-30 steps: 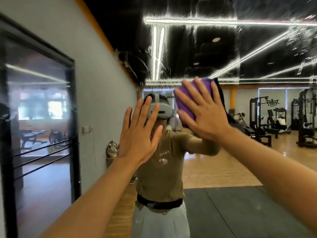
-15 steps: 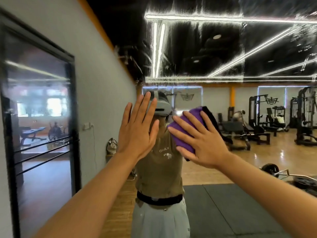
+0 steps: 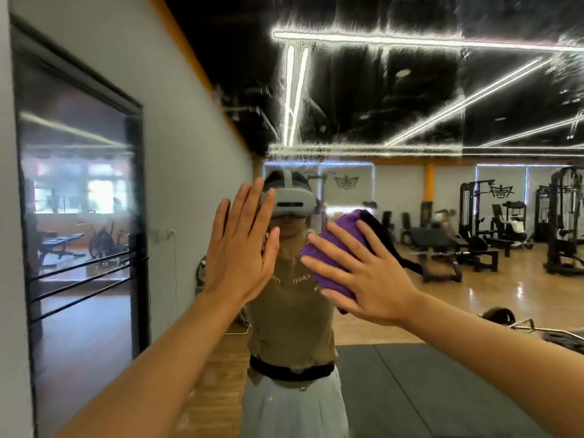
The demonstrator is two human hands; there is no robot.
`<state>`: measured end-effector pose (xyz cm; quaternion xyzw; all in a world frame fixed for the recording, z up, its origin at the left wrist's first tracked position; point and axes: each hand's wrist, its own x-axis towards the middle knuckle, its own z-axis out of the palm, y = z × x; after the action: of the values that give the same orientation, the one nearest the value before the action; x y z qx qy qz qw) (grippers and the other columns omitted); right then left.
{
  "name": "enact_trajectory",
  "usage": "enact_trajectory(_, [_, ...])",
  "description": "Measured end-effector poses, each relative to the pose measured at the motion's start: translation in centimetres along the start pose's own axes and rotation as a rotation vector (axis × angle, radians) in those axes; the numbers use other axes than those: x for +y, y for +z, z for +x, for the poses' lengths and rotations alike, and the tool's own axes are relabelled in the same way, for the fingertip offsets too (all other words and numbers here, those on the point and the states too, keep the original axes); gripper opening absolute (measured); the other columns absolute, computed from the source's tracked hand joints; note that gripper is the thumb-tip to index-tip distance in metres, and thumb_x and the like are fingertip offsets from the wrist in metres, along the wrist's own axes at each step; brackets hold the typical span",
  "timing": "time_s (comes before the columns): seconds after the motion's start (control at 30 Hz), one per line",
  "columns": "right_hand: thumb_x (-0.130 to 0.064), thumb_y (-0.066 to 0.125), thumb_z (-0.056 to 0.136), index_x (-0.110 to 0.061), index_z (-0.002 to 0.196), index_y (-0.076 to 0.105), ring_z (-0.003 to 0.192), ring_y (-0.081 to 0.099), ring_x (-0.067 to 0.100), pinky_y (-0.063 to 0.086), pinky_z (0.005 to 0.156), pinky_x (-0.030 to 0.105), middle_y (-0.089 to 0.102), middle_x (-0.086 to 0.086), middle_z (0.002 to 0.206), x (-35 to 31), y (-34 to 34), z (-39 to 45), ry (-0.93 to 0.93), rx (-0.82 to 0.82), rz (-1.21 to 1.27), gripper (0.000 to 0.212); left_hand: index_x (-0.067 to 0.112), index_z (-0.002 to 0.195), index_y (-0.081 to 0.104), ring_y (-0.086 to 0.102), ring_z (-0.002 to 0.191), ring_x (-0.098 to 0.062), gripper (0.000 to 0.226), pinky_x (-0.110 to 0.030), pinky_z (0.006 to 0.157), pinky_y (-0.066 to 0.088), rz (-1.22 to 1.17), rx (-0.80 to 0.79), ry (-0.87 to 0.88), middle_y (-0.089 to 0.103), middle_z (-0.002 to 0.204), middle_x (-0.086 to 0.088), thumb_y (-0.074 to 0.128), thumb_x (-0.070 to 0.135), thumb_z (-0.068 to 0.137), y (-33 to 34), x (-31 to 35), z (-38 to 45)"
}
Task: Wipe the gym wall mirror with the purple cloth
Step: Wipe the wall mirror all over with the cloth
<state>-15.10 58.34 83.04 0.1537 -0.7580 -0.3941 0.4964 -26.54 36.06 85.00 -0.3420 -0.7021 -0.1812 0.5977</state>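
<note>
The right hand (image 3: 369, 276), fingers (image 3: 328, 245) spread straight, presses the folded purple cloth (image 3: 328, 257) flat against the gym wall mirror (image 3: 410, 90); over the last second it has slid the cloth down from about head height toward 4 o'clock, so it now sits at chest level of the reflected person, just right of centre. The left hand (image 3: 241, 245) stays braced flat on the glass at 10 o'clock of the cloth, fingers straight and holding nothing, close beside but not touching it. That downward stroke suggests one pass is under way, with much left: the upper glass, from 11 to 2 o'clock, shows a streaky, wet-looking film across the reflected ceiling lights. Farther in, the mirror shows a wooden floor, a dark floor mat (image 3: 426, 384) at 5 o'clock, and weight machines (image 3: 562, 222) at 3 o'clock. A dark-framed window (image 3: 79, 200) lies at 9 o'clock.
</note>
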Motion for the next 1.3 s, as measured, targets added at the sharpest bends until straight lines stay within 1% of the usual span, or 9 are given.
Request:
enact_trajectory(0.13, [-0.056, 0.028, 0.104, -0.032, 0.159, 0.028, 0.155, 0.015, 0.027, 0.005, 0.124, 0.054, 0.022, 0.001, 0.167, 4.7, -0.7, 2.7, -0.149, -0.001, 0.001, 0.06, 0.014, 0.16, 0.022, 0.01, 0.156, -0.022, 0.061, -0.042, 0.126, 0.004, 0.01, -0.003, 0.005, 0.015, 0.168, -0.008, 0.027, 0.039, 0.105, -0.2, -1.2, -0.5])
enact_trajectory(0.27, [-0.054, 0.032, 0.103, -0.027, 0.158, 0.031, 0.154, 0.018, 0.03, 0.008, 0.124, 0.056, 0.025, 0.004, 0.166, 8.0, -1.5, 7.3, 0.274, 0.118, -0.009, 0.061, 0.015, 0.161, 0.021, 0.009, 0.156, -0.022, 0.062, -0.042, 0.126, 0.004, 0.011, -0.003, 0.001, 0.014, 0.169, -0.007, 0.027, 0.04, 0.105, -0.2, -1.4, -0.6])
enact_trajectory(0.37, [-0.052, 0.029, 0.104, -0.027, 0.159, 0.028, 0.154, 0.016, 0.032, 0.007, 0.123, 0.057, 0.023, 0.006, 0.166, 4.8, -1.1, 8.0, 0.509, 0.171, 0.024, 0.061, 0.015, 0.161, 0.019, 0.008, 0.156, -0.021, 0.062, -0.041, 0.126, 0.002, -0.006, -0.004, -0.004, 0.013, 0.169, -0.007, 0.027, 0.04, 0.105, -0.3, -1.6, -0.8])
enact_trajectory(0.43, [-0.053, 0.028, 0.105, -0.027, 0.16, 0.026, 0.154, 0.016, 0.034, 0.011, 0.122, 0.061, 0.021, 0.007, 0.167, 1.0, -0.5, 6.4, 0.469, 0.159, 0.036, 0.061, 0.014, 0.161, 0.021, 0.008, 0.156, -0.022, 0.061, -0.041, 0.126, 0.002, -0.007, -0.01, 0.006, 0.014, 0.168, -0.008, 0.028, 0.039, 0.105, -0.3, -1.9, -1.0])
enact_trajectory(0.57, [-0.055, 0.031, 0.104, -0.03, 0.159, 0.028, 0.155, 0.015, 0.031, 0.009, 0.123, 0.057, 0.022, 0.003, 0.167, -5.0, 0.7, 1.9, 0.192, 0.056, 0.051, 0.06, 0.017, 0.161, 0.02, 0.007, 0.156, -0.021, 0.06, -0.039, 0.126, 0.002, 0.019, -0.022, 0.041, 0.013, 0.169, -0.007, 0.027, 0.038, 0.105, -0.7, -3.2, -1.2])
enact_trajectory(0.73, [-0.056, 0.035, 0.103, -0.031, 0.158, 0.03, 0.154, 0.018, 0.029, 0.009, 0.124, 0.055, 0.025, 0.002, 0.166, -1.4, 0.0, 3.5, -0.007, 0.04, 0.057, 0.06, 0.017, 0.16, 0.023, 0.011, 0.156, -0.022, 0.06, -0.042, 0.126, 0.005, 0.043, -0.02, 0.042, 0.015, 0.168, -0.008, 0.026, 0.039, 0.105, -1.3, -4.9, -1.4])
enact_trajectory(0.9, [-0.055, 0.029, 0.103, -0.027, 0.158, 0.03, 0.154, 0.018, 0.03, 0.007, 0.124, 0.056, 0.025, 0.004, 0.166, 4.3, -1.1, 10.6, 0.364, 0.127, 0.009, 0.062, 0.016, 0.16, 0.025, 0.012, 0.155, -0.023, 0.06, -0.042, 0.126, 0.005, 0.06, -0.012, 0.042, 0.017, 0.168, -0.008, 0.025, 0.04, 0.105, -1.7, -6.0, -1.9])
enact_trajectory(1.03, [-0.053, 0.027, 0.104, -0.027, 0.16, 0.027, 0.155, 0.014, 0.032, 0.003, 0.124, 0.056, 0.021, 0.005, 0.167, 3.0, -1.3, 12.3, 0.553, 0.151, 0.026, 0.061, 0.015, 0.16, 0.026, 0.013, 0.155, -0.023, 0.06, -0.043, 0.126, 0.007, 0.056, -0.01, 0.052, 0.017, 0.168, -0.008, 0.025, 0.04, 0.105, -1.6, -6.3, -1.9])
enact_trajectory(1.3, [-0.055, 0.033, 0.103, -0.028, 0.158, 0.031, 0.154, 0.017, 0.034, 0.01, 0.122, 0.061, 0.022, 0.005, 0.167, -7.7, 0.4, 3.9, 0.33, 0.047, 0.056, 0.061, 0.016, 0.16, 0.024, 0.012, 0.155, -0.022, 0.061, -0.041, 0.126, 0.006, 0.043, -0.008, 0.065, 0.016, 0.168, -0.008, 0.028, 0.041, 0.105, -1.8, -7.7, -2.4])
